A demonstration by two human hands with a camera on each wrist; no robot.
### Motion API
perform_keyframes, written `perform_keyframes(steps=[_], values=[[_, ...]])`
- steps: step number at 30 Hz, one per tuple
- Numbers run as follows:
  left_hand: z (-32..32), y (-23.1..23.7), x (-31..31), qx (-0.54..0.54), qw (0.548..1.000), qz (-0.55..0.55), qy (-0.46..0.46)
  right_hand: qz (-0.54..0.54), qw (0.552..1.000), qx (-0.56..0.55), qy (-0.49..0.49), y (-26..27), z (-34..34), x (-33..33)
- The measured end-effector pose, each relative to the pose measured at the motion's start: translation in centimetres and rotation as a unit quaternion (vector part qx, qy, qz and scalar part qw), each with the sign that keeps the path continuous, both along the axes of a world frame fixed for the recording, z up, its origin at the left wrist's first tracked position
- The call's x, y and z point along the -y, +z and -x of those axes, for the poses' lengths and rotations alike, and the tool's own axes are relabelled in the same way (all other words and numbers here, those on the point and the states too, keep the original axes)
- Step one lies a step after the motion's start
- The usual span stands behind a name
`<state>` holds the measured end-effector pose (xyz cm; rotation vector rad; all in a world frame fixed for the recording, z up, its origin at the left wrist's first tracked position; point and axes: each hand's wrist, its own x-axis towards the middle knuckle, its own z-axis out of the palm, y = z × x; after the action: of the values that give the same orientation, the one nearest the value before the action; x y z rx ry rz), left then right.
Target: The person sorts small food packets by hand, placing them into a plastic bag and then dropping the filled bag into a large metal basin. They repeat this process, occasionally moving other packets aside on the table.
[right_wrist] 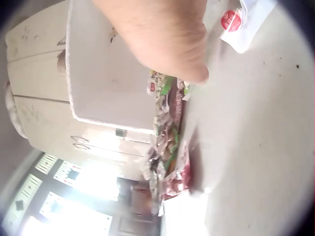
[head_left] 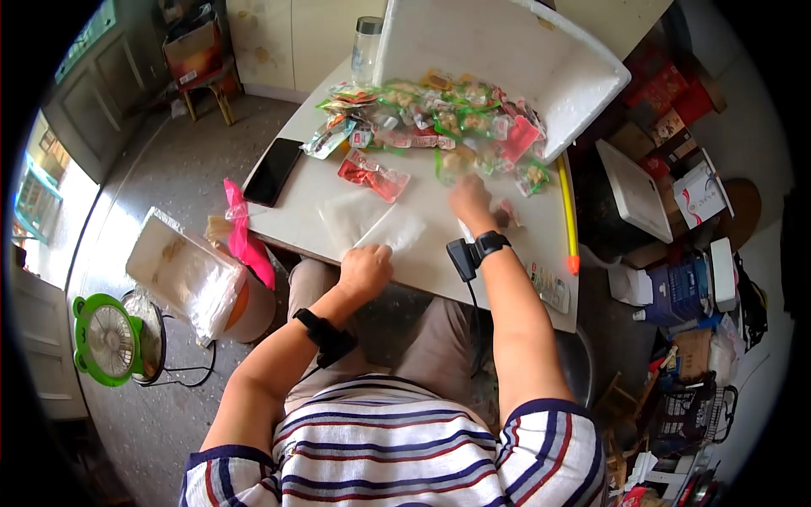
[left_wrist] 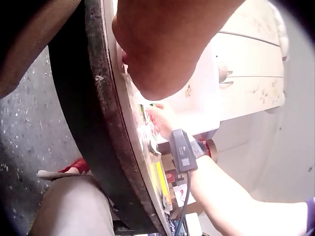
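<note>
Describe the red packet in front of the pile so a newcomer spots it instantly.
On the white table, a big foam box rises behind a heap of packets. At the heap's near edge, between the black phone and the right hand, lies the red packet. It juts from the heap, its mostly red face setting it apart from the silver-blue packet nearby.

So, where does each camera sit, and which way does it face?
Head: on the head, facing forward and down at the snack packets; arms, torso, legs, left grip, right grip show.
Left wrist: on that wrist, facing along the table edge; both grips, right arm, a leg show.
Right wrist: on that wrist, facing across the tabletop; right grip shows.
Head and right wrist share: foam box.
</note>
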<state>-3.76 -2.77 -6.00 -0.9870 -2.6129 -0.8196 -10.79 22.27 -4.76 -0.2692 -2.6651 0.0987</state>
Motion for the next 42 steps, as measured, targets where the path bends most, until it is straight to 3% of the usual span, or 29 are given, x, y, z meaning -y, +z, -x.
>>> perform_keyframes(steps=[6,9,12,16,18,21,24,25,28,29,31,32,35,36,37,40,42], values=[[0.0,0.2,-0.1,0.020,1.000,0.015,0.012,-0.047,0.998,0.032,0.040,-0.9,2.4,-0.4],[0.3,1.2,0.7,0.006,1.000,0.015,0.021,0.046,0.993,0.110,0.000,-0.2,2.3,-0.2],[0.7,3.4,1.2,-0.051,0.996,0.030,0.067,0.142,0.987,-0.038,0.070,-0.7,0.9,-1.2],[0.9,3.2,0.5,-0.055,0.995,0.060,0.058,0.479,0.870,-0.085,0.086,4.2,-4.7,1.0],[0.5,2.3,-0.2,0.035,0.995,0.059,0.067,0.603,0.781,-0.103,0.124,4.5,-6.8,1.5],[0.1,1.9,-1.0,0.161,0.980,0.029,0.113,0.383,0.884,-0.094,0.253,2.3,-9.6,1.7],[0.5,1.2,-0.6,0.145,0.976,-0.053,0.156,0.068,0.919,-0.107,0.373,1.9,-12.7,2.8],[0.7,1.6,-0.4,0.156,0.974,-0.043,0.159,0.020,0.950,-0.058,0.307,2.3,-14.4,3.8],[0.7,0.9,-0.4,0.130,0.978,-0.067,0.148,0.011,0.974,-0.067,0.215,0.3,-16.2,3.0],[0.6,0.9,-0.5,0.128,0.979,-0.062,0.146,0.050,0.990,0.011,0.133,-0.9,-16.3,2.1],[0.3,1.0,-0.7,0.126,0.980,-0.053,0.142,0.168,0.981,-0.067,0.065,-2.0,-16.4,1.5],[0.2,1.0,-0.8,0.121,0.981,-0.045,0.143,0.225,0.968,-0.105,0.029,-2.3,-16.5,1.0],[0.1,1.0,-1.1,0.100,0.985,-0.023,0.139,0.450,0.890,-0.044,-0.053,-1.8,-16.0,0.4],[0.1,1.0,-1.2,0.091,0.986,-0.015,0.136,0.518,0.852,-0.038,-0.072,-1.8,-15.6,0.6],[0.0,0.9,-1.2,0.082,0.988,-0.008,0.133,0.617,0.782,-0.009,-0.082,0.6,-15.6,1.9],[0.2,0.4,-1.3,0.046,0.991,0.005,0.122,0.700,0.709,-0.031,-0.077,0.6,-14.9,3.1],[0.0,0.5,-1.3,0.040,0.992,0.022,0.117,0.801,0.595,-0.061,-0.016,-1.1,-14.1,2.8]])
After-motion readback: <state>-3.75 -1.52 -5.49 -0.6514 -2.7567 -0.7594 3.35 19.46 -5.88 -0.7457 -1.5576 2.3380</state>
